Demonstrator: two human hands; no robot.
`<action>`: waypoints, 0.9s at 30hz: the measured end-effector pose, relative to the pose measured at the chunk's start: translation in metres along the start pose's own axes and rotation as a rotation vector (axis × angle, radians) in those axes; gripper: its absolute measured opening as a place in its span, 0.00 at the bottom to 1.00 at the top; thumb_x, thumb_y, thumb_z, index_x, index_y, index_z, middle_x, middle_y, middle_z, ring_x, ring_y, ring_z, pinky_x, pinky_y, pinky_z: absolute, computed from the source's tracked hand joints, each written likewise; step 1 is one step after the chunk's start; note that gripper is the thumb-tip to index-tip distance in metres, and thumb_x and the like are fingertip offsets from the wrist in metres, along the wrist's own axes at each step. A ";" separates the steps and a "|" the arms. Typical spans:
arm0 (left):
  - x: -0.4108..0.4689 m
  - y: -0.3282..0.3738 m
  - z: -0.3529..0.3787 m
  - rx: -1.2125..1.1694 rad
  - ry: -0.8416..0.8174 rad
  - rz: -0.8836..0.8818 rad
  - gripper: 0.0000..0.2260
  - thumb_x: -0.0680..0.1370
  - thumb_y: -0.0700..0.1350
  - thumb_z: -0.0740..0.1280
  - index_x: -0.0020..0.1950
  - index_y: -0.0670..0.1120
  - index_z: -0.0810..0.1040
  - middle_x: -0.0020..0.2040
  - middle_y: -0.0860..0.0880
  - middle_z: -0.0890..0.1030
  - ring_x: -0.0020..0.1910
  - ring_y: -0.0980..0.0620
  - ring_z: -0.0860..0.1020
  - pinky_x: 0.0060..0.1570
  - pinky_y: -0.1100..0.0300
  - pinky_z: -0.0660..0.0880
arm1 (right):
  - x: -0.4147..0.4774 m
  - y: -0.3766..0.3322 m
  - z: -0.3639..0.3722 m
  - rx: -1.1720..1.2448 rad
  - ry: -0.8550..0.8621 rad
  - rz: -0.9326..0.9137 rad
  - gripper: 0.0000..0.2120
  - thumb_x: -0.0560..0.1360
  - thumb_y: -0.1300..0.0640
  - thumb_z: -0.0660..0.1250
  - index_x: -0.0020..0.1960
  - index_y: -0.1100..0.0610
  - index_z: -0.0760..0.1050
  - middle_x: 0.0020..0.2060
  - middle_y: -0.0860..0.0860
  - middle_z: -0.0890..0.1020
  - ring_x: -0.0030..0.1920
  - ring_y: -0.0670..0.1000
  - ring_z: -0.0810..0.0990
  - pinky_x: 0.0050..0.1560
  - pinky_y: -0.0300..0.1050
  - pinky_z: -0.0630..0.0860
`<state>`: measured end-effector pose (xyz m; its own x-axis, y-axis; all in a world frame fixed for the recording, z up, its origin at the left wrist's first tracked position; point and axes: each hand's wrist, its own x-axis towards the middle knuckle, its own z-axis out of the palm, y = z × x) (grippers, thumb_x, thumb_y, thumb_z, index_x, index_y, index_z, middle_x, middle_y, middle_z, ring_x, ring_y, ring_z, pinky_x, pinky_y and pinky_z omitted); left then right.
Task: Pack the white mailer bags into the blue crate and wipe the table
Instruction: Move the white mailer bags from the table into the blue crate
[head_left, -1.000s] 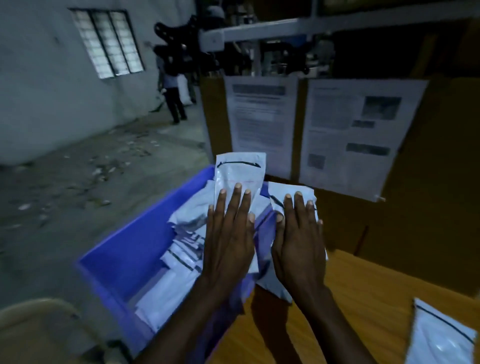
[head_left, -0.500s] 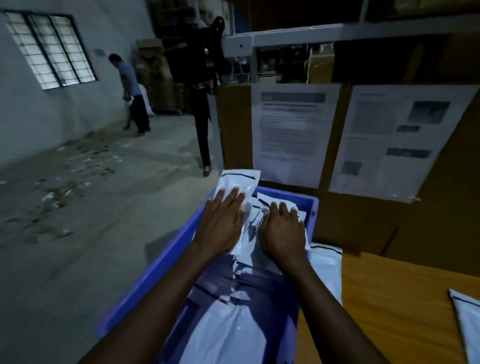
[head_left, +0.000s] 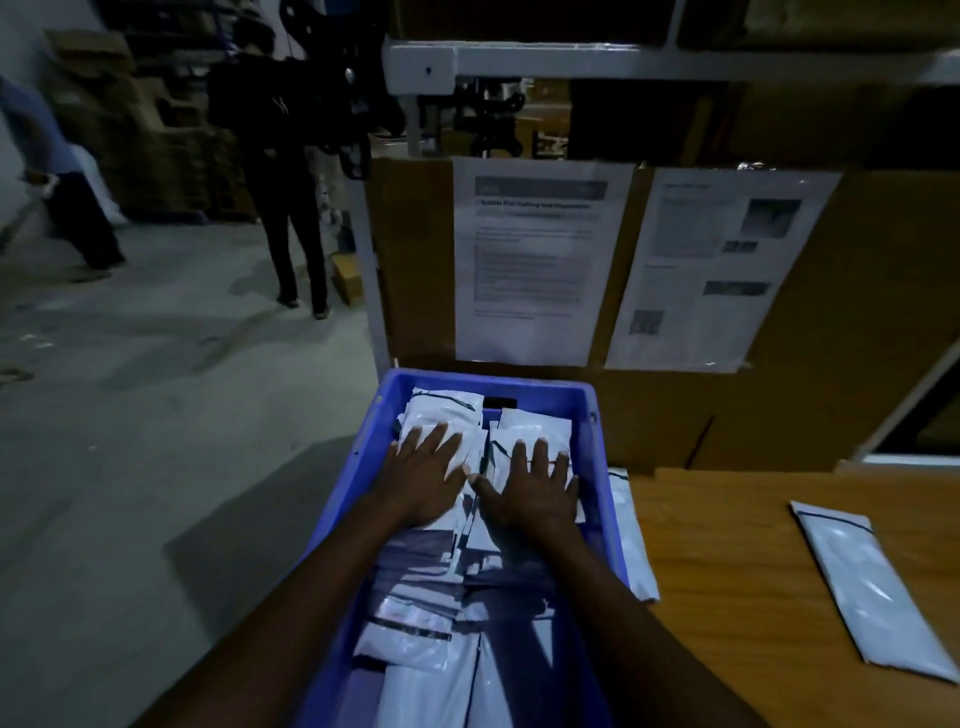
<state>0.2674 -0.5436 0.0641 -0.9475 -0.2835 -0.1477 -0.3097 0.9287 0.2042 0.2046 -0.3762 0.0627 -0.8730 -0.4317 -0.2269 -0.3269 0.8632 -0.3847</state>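
Mailer bags (head_left: 415, 644) fill the blue crate (head_left: 363, 457) from its near end. Right of the crate, a loose bag (head_left: 872, 587) lies on the counter (head_left: 727, 571) and another bag (head_left: 631, 535) touches the crate's outer wall, so packing looks nearly done, wiping apparently not begun. Toward the crate's far end, left hand (head_left: 423, 475) and right hand (head_left: 535, 488) press bags flat, each grip spread.

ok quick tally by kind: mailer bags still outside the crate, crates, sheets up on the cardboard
blue crate: 1
white mailer bags outside it: 2 (one flat on the table, one beside its right wall)
paper sheets: 2
total: 5
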 end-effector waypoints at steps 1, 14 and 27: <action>0.000 -0.002 0.000 0.000 -0.005 0.001 0.29 0.86 0.61 0.49 0.84 0.55 0.48 0.85 0.52 0.44 0.83 0.44 0.43 0.79 0.38 0.46 | 0.000 -0.001 0.001 -0.002 0.007 0.003 0.47 0.75 0.24 0.51 0.83 0.50 0.43 0.82 0.54 0.39 0.80 0.63 0.37 0.77 0.66 0.40; -0.026 0.014 -0.029 -0.072 0.318 0.002 0.28 0.85 0.62 0.48 0.84 0.53 0.52 0.85 0.52 0.46 0.83 0.46 0.44 0.79 0.38 0.46 | -0.030 -0.012 -0.035 -0.036 0.376 -0.120 0.47 0.73 0.22 0.41 0.83 0.49 0.44 0.82 0.52 0.43 0.82 0.57 0.39 0.77 0.66 0.38; -0.048 0.158 -0.040 -0.279 0.665 0.203 0.29 0.84 0.61 0.50 0.82 0.50 0.62 0.84 0.50 0.57 0.83 0.47 0.51 0.80 0.42 0.54 | -0.079 0.093 -0.100 -0.017 0.621 -0.102 0.35 0.81 0.31 0.44 0.83 0.48 0.50 0.83 0.51 0.47 0.82 0.57 0.41 0.77 0.66 0.41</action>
<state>0.2612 -0.3929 0.1425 -0.8089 -0.2801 0.5169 -0.0486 0.9081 0.4160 0.2072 -0.2359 0.1348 -0.8829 -0.2841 0.3739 -0.4208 0.8321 -0.3614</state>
